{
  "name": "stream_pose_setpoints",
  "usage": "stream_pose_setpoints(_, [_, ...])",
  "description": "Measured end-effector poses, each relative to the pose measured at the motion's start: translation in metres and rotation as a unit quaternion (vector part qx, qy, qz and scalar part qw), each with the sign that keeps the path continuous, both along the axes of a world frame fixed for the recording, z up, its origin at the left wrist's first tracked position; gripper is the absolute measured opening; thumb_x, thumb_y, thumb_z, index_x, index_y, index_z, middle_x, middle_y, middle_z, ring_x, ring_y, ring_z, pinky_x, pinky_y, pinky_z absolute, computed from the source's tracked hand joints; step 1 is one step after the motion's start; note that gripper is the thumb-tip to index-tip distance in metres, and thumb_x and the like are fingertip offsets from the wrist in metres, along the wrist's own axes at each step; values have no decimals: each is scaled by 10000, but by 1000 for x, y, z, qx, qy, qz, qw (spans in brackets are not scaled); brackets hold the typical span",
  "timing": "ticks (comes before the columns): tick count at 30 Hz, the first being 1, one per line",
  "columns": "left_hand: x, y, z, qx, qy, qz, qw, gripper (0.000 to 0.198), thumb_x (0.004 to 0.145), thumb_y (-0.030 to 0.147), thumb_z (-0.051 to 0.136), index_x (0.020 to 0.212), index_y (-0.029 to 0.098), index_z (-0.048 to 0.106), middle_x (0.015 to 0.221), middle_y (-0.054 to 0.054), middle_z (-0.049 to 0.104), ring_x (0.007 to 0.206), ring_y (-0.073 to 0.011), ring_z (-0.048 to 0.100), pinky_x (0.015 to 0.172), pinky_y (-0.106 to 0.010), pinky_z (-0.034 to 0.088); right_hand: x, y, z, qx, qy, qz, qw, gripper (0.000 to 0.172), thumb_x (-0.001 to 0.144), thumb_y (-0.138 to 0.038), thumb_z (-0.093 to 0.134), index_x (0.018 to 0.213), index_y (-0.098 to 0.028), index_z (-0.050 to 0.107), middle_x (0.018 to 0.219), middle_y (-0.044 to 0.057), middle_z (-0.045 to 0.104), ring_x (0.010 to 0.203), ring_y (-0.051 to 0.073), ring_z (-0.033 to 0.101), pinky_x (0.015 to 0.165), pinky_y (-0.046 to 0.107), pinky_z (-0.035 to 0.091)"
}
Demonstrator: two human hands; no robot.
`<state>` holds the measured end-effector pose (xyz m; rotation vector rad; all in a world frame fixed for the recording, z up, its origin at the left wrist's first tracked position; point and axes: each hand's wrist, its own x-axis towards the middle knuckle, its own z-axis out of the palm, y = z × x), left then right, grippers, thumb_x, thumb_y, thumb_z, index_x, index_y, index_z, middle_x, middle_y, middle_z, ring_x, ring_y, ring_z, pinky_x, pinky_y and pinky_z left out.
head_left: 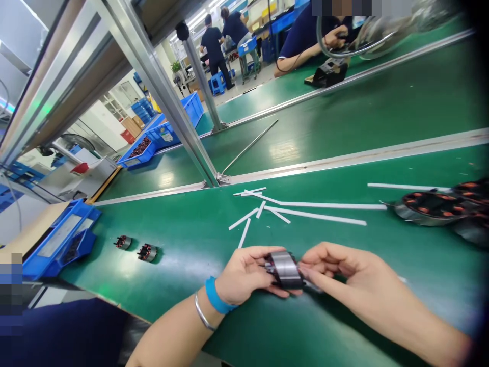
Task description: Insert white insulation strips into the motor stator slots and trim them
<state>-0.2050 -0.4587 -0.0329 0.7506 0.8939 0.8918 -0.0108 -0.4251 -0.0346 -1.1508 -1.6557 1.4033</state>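
Near the front of the green bench, my left hand [248, 275] is wrapped round a motor stator [286, 270], a grey laminated steel ring with dark and reddish parts at its ends. My right hand [340, 270] is at the stator's right end with thumb and fingers pinched together; what lies between them is too small to name. Just beyond my hands lie several white strips [324, 205], some long and some short. Two more stators, a nearer one [147, 253] and a farther one [123, 242], stand apart on the left.
Several larger stators [428, 206] sit at the right edge. An aluminium post [164, 92] rises from the bench rail [344, 158]. A thin rod [250, 146] lies on the belt beyond. Blue bins [61, 239] stand at left. A co-worker's hand [336, 36] is across the line.
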Motion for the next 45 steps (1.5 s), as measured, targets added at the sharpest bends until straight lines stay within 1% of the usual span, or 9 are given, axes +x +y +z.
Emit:
stream_pose_setpoints(10, [9, -10, -11, 97, 204, 71, 972, 355, 615, 123, 604, 954, 62, 691, 715, -67, 674, 588, -108, 600, 556, -202, 473, -2, 0, -21, 100, -33, 43, 994, 226, 722, -451, 634, 703, -232, 685, 814, 70, 683, 676, 206, 645, 560, 284, 531])
stream_pose_setpoints(19, [10, -9, -7, 62, 150, 59, 985, 292, 507, 33, 622, 789, 93, 664, 680, -21, 657, 582, -91, 599, 567, -196, 468, 0, -1, 0, 106, -53, 117, 986, 442, 828, -514, 536, 516, -202, 567, 718, 54, 657, 599, 164, 611, 555, 268, 499])
stream_pose_setpoints(22, [9, -8, -1, 58, 118, 77, 988, 290, 494, 29, 658, 776, 99, 651, 685, -21, 665, 605, -98, 617, 601, -206, 494, 6, 11, -2, 66, -66, 155, 983, 369, 829, -539, 544, 686, -212, 641, 805, 49, 684, 696, 173, 640, 640, 272, 524])
stream_pose_setpoints(25, [4, -5, 5, 34, 61, 82, 994, 319, 511, 87, 715, 811, 118, 611, 710, -33, 679, 619, -141, 648, 566, -250, 537, 0, 43, -10, 124, -144, 73, 979, 392, 776, -580, 545, 853, -211, 654, 840, 61, 683, 752, 198, 640, 692, 311, 526])
stream_pose_setpoints(28, [-3, 0, 11, 19, 44, 74, 996, 358, 489, 123, 779, 803, 104, 607, 728, -53, 682, 582, -154, 646, 480, -257, 546, -18, 77, -17, 179, -226, -29, 957, 301, 684, -500, 584, 719, -202, 619, 754, 75, 635, 661, 213, 579, 623, 350, 466])
stream_pose_setpoints(31, [-8, 4, 17, 16, 37, 64, 997, 414, 461, 130, 831, 820, 88, 630, 694, -42, 670, 554, -147, 641, 469, -267, 566, -28, 89, -15, 177, -243, -42, 953, 226, 651, -417, 585, 558, -212, 564, 639, 57, 599, 587, 192, 527, 556, 324, 400])
stream_pose_setpoints(35, [-9, 6, 17, -5, 10, 56, 998, 446, 461, 119, 851, 857, 97, 646, 701, -46, 682, 560, -173, 659, 430, -287, 573, -5, 59, 2, 140, -201, 2, 969, 332, 692, -514, 575, 555, -212, 553, 556, 35, 588, 531, 162, 526, 519, 285, 415])
stream_pose_setpoints(40, [-2, 5, 4, -28, -3, 27, 999, 360, 490, 79, 811, 825, 83, 677, 685, -56, 691, 531, -164, 658, 418, -259, 568, 27, 10, 27, 36, -49, 154, 986, 383, 782, -561, 586, 656, -201, 621, 599, 21, 590, 547, 132, 527, 514, 242, 426])
stream_pose_setpoints(45, [1, 4, -2, -30, 1, 3, 1000, 386, 523, 50, 724, 905, 105, 698, 763, -61, 723, 608, -181, 699, 506, -261, 595, 10, -2, 24, 75, -31, 105, 991, 289, 825, -452, 544, 711, -220, 674, 701, 30, 639, 617, 138, 560, 576, 250, 444])
